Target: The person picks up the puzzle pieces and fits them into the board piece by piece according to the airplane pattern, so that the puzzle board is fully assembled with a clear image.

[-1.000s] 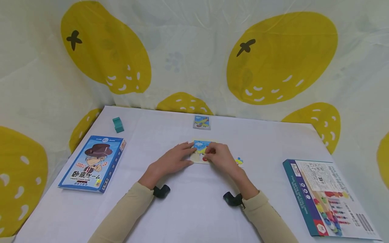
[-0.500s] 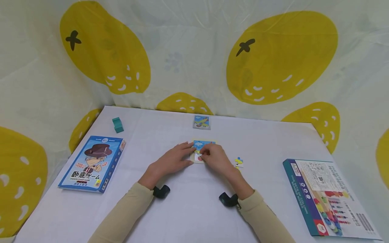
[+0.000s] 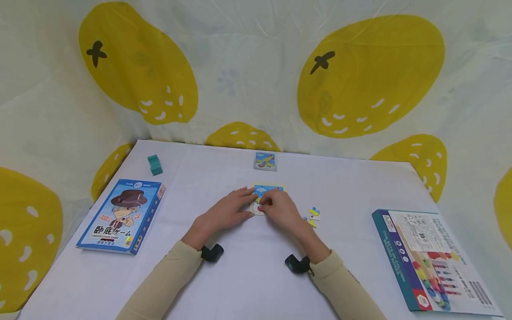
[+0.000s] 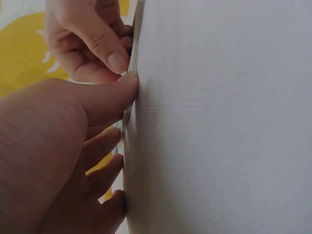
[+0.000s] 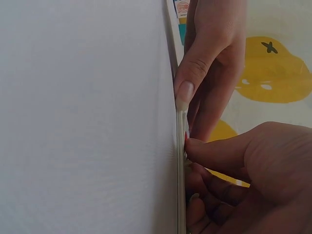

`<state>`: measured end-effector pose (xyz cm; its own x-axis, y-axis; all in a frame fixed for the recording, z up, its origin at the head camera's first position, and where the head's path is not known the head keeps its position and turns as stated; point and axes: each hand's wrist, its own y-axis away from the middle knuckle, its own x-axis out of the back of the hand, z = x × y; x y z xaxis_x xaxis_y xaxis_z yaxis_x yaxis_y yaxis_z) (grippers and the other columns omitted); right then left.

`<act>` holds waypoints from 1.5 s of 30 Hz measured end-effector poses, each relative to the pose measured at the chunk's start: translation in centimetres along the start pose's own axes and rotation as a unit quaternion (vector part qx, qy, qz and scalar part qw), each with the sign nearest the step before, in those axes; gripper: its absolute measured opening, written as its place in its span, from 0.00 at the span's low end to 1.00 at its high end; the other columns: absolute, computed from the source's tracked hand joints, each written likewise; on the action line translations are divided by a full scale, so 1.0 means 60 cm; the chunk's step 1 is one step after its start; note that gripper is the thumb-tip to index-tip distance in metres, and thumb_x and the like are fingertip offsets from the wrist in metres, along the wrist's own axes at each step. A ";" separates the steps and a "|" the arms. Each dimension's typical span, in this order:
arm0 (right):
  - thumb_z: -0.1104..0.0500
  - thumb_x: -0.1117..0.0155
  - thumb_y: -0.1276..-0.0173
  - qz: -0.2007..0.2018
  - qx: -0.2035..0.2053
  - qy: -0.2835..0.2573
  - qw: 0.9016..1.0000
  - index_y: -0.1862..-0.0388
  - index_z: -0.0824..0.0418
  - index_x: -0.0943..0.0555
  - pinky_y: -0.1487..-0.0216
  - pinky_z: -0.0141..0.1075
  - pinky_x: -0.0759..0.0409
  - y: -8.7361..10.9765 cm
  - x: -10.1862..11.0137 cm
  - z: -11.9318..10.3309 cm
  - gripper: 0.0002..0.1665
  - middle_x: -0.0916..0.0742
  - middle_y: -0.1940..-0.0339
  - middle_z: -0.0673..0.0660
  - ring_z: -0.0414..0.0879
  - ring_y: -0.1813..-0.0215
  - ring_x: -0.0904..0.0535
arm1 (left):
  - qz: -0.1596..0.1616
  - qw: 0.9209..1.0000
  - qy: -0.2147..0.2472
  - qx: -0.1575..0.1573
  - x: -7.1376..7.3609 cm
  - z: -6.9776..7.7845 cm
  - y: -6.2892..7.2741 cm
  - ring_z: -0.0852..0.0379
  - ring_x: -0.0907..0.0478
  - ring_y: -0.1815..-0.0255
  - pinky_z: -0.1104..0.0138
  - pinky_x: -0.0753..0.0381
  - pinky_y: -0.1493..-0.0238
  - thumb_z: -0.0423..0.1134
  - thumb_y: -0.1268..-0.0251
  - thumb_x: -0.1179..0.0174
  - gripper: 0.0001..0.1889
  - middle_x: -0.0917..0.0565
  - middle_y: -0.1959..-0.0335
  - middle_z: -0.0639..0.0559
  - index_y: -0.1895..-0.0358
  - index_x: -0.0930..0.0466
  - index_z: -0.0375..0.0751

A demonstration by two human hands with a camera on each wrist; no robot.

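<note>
A small jigsaw puzzle board (image 3: 269,187) lies flat at the middle of the table, with blue sky along its top. My left hand (image 3: 227,209) rests at its left edge, fingers extended and thumb touching the near corner. Over the board's lower part, my right hand (image 3: 282,210) pinches a puzzle piece with a red patch (image 3: 260,208) between thumb and curled fingers. The hand covers much of the board's right side. Low beside the board's edge, the right wrist view shows my right thumb (image 5: 209,152). Several loose puzzle pieces (image 3: 314,213) lie right of the right wrist.
Behind the board lies a small airplane picture card (image 3: 265,161). A blue game box (image 3: 120,215) sits at the left, with a teal block (image 3: 155,165) beyond it. Another box (image 3: 434,262) lies at the right. A fruit-patterned cloth (image 3: 248,66) hangs behind the table.
My right hand has slid left across the board with the puzzle piece, uncovering more of the board's upper right and the loose pieces. The left hand stays in place.
</note>
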<state>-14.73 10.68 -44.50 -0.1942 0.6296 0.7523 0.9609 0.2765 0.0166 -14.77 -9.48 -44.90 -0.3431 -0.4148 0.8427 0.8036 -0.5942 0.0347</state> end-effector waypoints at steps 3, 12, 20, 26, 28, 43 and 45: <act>0.63 0.29 0.37 0.003 0.004 0.009 1.000 0.65 0.59 0.12 0.65 0.34 0.25 0.001 0.000 -0.003 0.02 0.15 0.74 0.49 0.42 0.68 0.24 | 0.002 1.000 0.002 -0.001 -0.001 -0.001 0.001 0.44 0.46 0.19 0.49 0.42 0.22 0.45 0.30 0.39 0.31 0.37 0.22 0.47 0.27 0.33 0.42; 0.61 0.30 0.36 0.009 -0.011 0.041 0.999 0.65 0.57 0.12 0.65 0.34 0.25 0.002 -0.003 -0.003 0.02 0.15 0.73 0.48 0.42 0.67 0.24 | -0.001 1.000 0.001 -0.003 -0.002 -0.002 0.002 0.44 0.47 0.19 0.49 0.42 0.22 0.44 0.29 0.39 0.30 0.38 0.22 0.47 0.27 0.33 0.45; 0.55 0.27 0.37 0.011 -0.044 0.071 0.996 0.67 0.53 0.16 0.69 0.34 0.26 0.004 -0.001 -0.009 0.06 0.14 0.72 0.48 0.43 0.69 0.23 | -0.001 1.000 -0.018 -0.026 -0.001 -0.004 0.002 0.42 0.46 0.19 0.47 0.42 0.22 0.45 0.28 0.41 0.28 0.38 0.22 0.44 0.27 0.32 0.46; 0.52 0.25 0.39 0.014 -0.039 0.067 0.997 0.72 0.53 0.17 0.70 0.34 0.29 0.005 0.004 -0.006 0.09 0.17 0.75 0.49 0.44 0.69 0.25 | 0.001 0.999 -0.020 -0.041 0.002 -0.003 0.005 0.39 0.45 0.20 0.46 0.43 0.22 0.43 0.28 0.41 0.26 0.37 0.23 0.41 0.29 0.29 0.45; 0.52 0.25 0.39 0.015 -0.034 0.063 0.997 0.74 0.53 0.17 0.70 0.35 0.29 0.007 0.007 -0.004 0.10 0.18 0.75 0.49 0.44 0.69 0.26 | -0.001 0.999 -0.021 -0.043 0.002 -0.002 0.005 0.39 0.45 0.20 0.46 0.43 0.22 0.43 0.27 0.42 0.26 0.37 0.23 0.41 0.29 0.29 0.44; 0.62 0.33 0.35 -0.019 -0.019 -0.012 1.000 0.66 0.60 0.15 0.64 0.35 0.27 0.014 0.040 0.028 0.02 0.18 0.73 0.52 0.45 0.66 0.26 | -0.011 0.999 -0.028 -0.016 -0.004 -0.003 0.002 0.43 0.47 0.19 0.49 0.41 0.22 0.45 0.27 0.42 0.25 0.38 0.21 0.47 0.29 0.28 0.53; 0.63 0.33 0.35 -0.016 -0.025 -0.015 0.999 0.64 0.60 0.15 0.63 0.35 0.26 0.019 0.049 0.036 0.03 0.17 0.70 0.53 0.46 0.64 0.25 | -0.012 0.999 -0.030 -0.015 -0.003 -0.001 0.002 0.44 0.47 0.19 0.49 0.41 0.22 0.46 0.27 0.42 0.25 0.38 0.21 0.47 0.29 0.28 0.52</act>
<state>-14.65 14.43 -43.68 -0.2305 0.6430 0.7304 0.9624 0.2613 0.0737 -14.66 -9.50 -45.10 -0.3308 -0.3590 0.8727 0.7810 -0.6233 0.0396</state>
